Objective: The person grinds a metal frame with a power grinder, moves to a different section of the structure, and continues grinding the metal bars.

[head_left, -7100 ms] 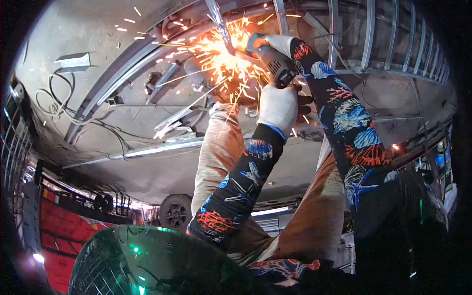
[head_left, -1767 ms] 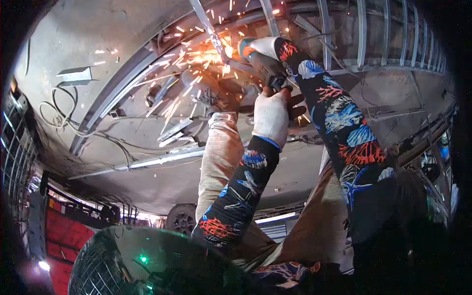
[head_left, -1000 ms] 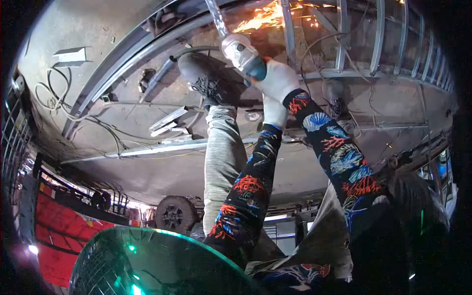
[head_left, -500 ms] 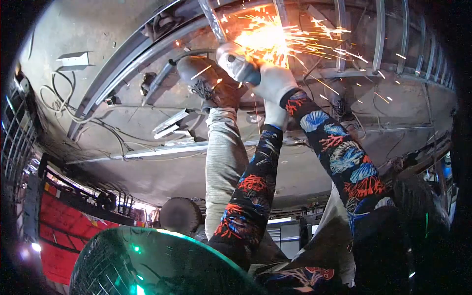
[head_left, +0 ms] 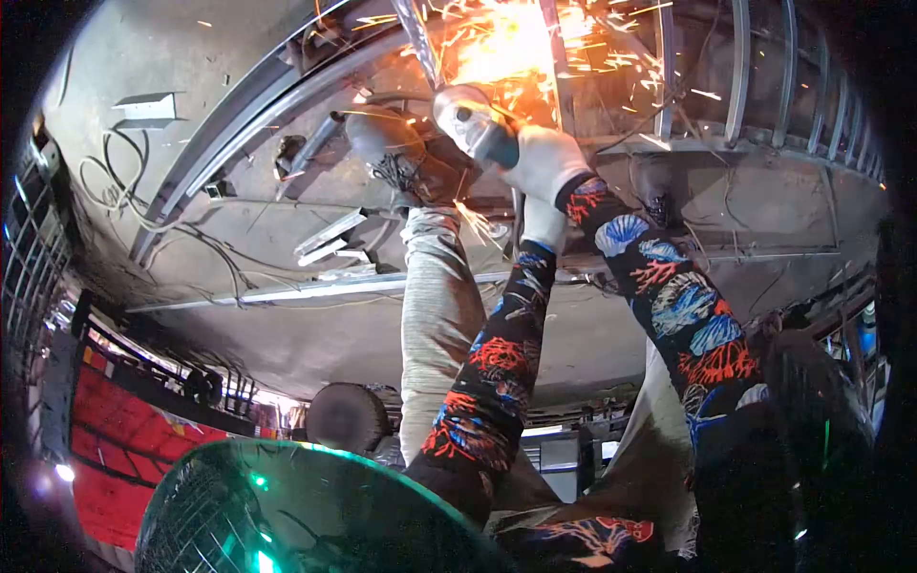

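An angle grinder (head_left: 468, 119) is gripped by my white-gloved right hand (head_left: 549, 162), just behind its rounded head. My left hand (head_left: 544, 224), also in a pale glove, is closed close below the right one at the grinder's rear; its fingers are mostly hidden. Bright sparks (head_left: 506, 48) burst beyond the grinder's head, among the metal bars of a frame, and the glare hides the disc and the cutting point. One upright metal bar (head_left: 556, 67) stands beside the glare. My brown boot (head_left: 392, 148) is planted left of the grinder.
Curved metal rails (head_left: 239, 124) sweep across the left, with a row of bars (head_left: 738, 72) at right. Cables (head_left: 119, 181), an angle offcut (head_left: 148, 110) and short metal pieces (head_left: 334, 239) lie on the floor. A dark green-edged visor (head_left: 315, 506) fills the lower left.
Both hands and the grinder have shifted slightly right and down. The spark burst has spread differently, with more sparks falling near my boot.
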The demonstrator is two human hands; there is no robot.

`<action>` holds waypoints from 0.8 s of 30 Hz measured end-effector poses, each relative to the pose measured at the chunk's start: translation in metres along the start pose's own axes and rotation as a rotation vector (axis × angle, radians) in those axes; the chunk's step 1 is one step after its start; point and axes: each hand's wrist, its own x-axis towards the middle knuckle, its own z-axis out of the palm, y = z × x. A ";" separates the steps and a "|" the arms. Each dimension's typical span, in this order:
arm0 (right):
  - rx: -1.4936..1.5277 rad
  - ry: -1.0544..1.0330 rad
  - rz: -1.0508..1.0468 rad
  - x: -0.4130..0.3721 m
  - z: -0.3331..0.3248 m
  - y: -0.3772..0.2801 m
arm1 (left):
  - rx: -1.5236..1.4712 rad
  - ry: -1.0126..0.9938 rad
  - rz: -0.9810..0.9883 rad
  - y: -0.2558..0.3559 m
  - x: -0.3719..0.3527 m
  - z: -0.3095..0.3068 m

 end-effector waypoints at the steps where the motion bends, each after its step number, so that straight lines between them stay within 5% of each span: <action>1: -0.007 -0.031 -0.029 0.001 0.007 0.006 | -0.023 0.030 0.001 -0.003 -0.004 0.005; 6: -0.057 0.008 -0.016 0.017 0.003 0.002 | 0.440 0.021 0.049 0.058 0.002 0.007; 7: -0.075 0.040 -0.043 0.017 0.003 0.003 | 0.702 -0.129 -0.057 0.054 0.010 -0.004; 9: -0.002 0.086 -0.076 0.013 0.013 0.009 | 0.850 -0.071 0.078 0.031 -0.001 -0.002; 11: 0.021 0.101 -0.104 0.001 0.026 0.026 | 0.465 0.024 0.074 -0.004 -0.005 0.005; 16: -0.035 -0.041 -0.005 0.018 -0.005 -0.001 | 0.877 -0.096 0.048 0.053 0.012 0.001; 21: -0.001 -0.009 -0.055 0.009 0.017 0.015 | 0.311 0.123 0.067 0.033 -0.011 0.022; 23: -0.041 0.230 -0.128 0.018 0.029 0.015 | -0.378 0.057 -0.078 0.040 -0.008 0.017; 24: -0.022 -0.019 0.014 0.021 0.000 -0.008 | 0.022 -0.030 -0.005 0.033 0.002 0.003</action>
